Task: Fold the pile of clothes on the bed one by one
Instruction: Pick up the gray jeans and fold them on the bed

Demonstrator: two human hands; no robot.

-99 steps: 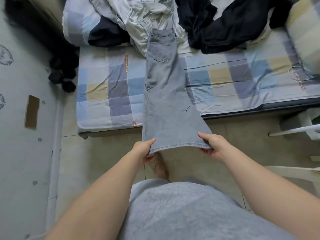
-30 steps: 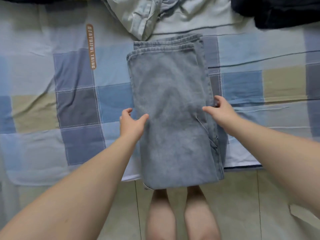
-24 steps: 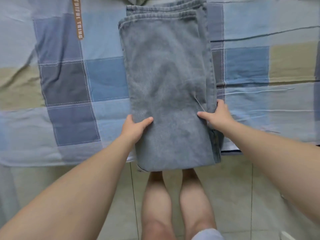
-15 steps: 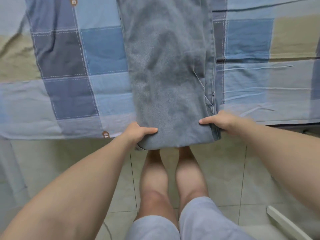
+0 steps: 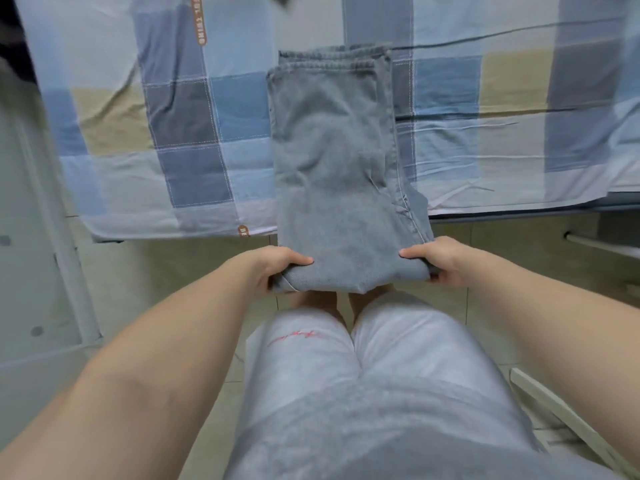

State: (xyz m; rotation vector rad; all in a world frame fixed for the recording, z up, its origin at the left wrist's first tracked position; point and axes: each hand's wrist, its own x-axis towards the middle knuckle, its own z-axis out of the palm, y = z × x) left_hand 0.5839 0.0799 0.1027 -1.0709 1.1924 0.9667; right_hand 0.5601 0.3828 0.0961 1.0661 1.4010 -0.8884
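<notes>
Fingers of the left hand (image 5: 278,268) are curling under the near left corner of the folded jeans (image 5: 332,161), with the thumb (image 5: 300,260) lying flat on top, so the denim is being pinched between thumb and fingers. Moving rightward, the jeans are lying as a long, narrow stack on the checked bedsheet (image 5: 194,133). Their long axis is running straight away from the person: the thick folded end is hanging past the sheet's near edge at the hands, while the leg hems (image 5: 325,62) are resting at the far end, well up the bed. Further right, the right hand (image 5: 441,261) is gripping the near right corner the same way, thumb on top and fingers tucked beneath, mostly out of sight. Both hands are sitting at the same end, one at each corner, about equally near the cloth. Judging from this, the next fold is going to carry the near end forward over the stack toward the hems. Both corners would need to be travelling together along that axis; with one hand leading, the layers are likely to skew, and the seam side on the right is fanning out slightly.
</notes>
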